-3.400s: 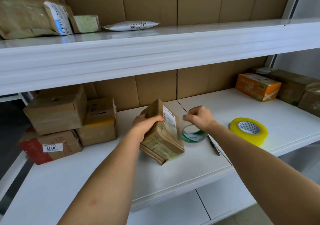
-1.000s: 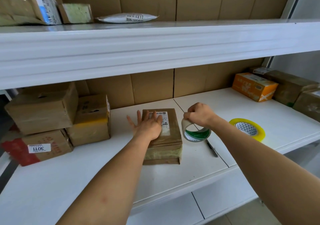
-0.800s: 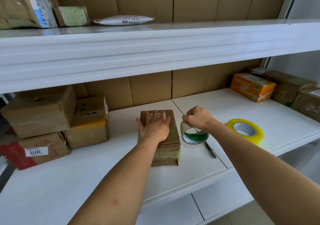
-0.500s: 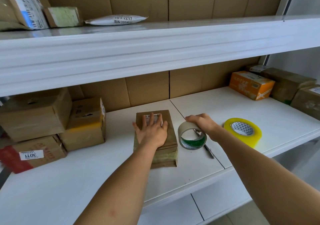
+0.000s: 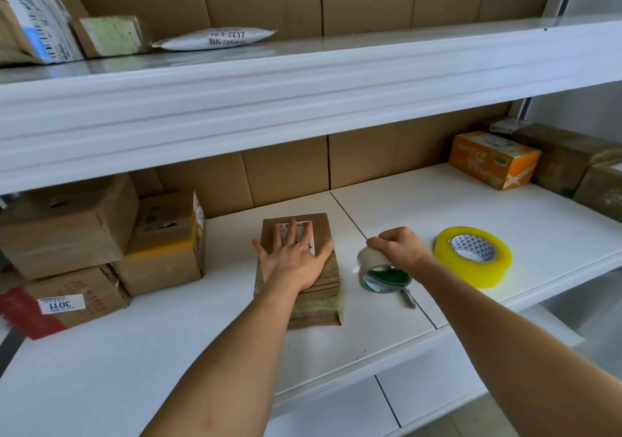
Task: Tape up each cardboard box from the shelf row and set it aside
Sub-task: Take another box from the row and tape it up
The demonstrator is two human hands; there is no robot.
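A small brown cardboard box (image 5: 316,302) with a white label lies flat in the middle of the white shelf (image 5: 134,352). My left hand (image 5: 292,258) presses on its top with the fingers spread. Just right of the box, my right hand (image 5: 397,248) grips a tape roll with a green core (image 5: 383,276), standing on edge on the shelf. A pen (image 5: 408,298) lies under that roll.
A large yellow tape roll (image 5: 473,256) lies flat to the right. Three cardboard boxes (image 5: 101,234) are stacked at the left. An orange box (image 5: 493,158) and brown boxes (image 5: 572,157) stand at the back right. The upper shelf (image 5: 303,83) overhangs, carrying parcels.
The box was laid flat from tilted and my left hand now presses it down. My right hand lowered the green-core tape roll onto the shelf and moved it slightly right.
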